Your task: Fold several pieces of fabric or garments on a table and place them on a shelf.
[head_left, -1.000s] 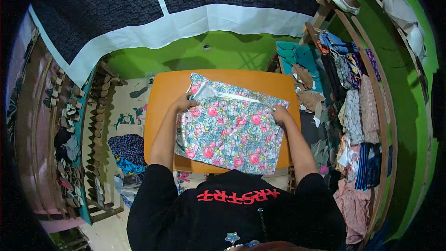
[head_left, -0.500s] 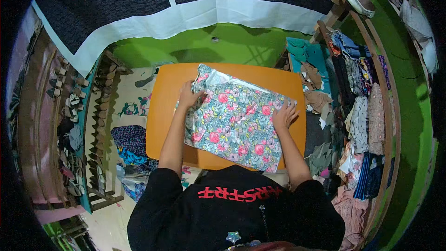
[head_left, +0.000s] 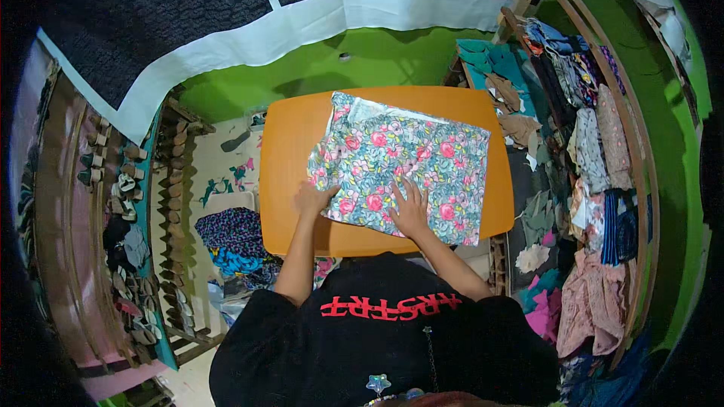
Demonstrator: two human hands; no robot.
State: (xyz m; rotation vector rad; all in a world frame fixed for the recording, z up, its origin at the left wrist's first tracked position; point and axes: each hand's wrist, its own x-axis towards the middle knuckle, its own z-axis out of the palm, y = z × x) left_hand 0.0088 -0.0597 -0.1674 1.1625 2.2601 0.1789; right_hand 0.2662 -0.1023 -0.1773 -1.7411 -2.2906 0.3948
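A piece of floral fabric (head_left: 437, 154), grey-green with pink roses, lies folded flat on an orange table (head_left: 290, 128). Its pale underside shows along the far edge. My left hand (head_left: 311, 200) rests at the fabric's near left edge, thumb stretched out over the cloth; its other fingers show only in part. Flat on the near middle of the fabric lies my right hand (head_left: 411, 211), fingers spread and gripping nothing.
Wooden racks with shoe-shaped pieces (head_left: 172, 188) stand at the left. Dark patterned cloth (head_left: 228, 230) is heaped on the floor by the table's left side. Folded clothes (head_left: 592, 151) fill a wooden rack at the right, beside teal and brown scraps (head_left: 520, 132).
My left hand has slid nearer along the fabric's left side. My right hand has moved from the right edge to the near middle. The view has shifted slightly.
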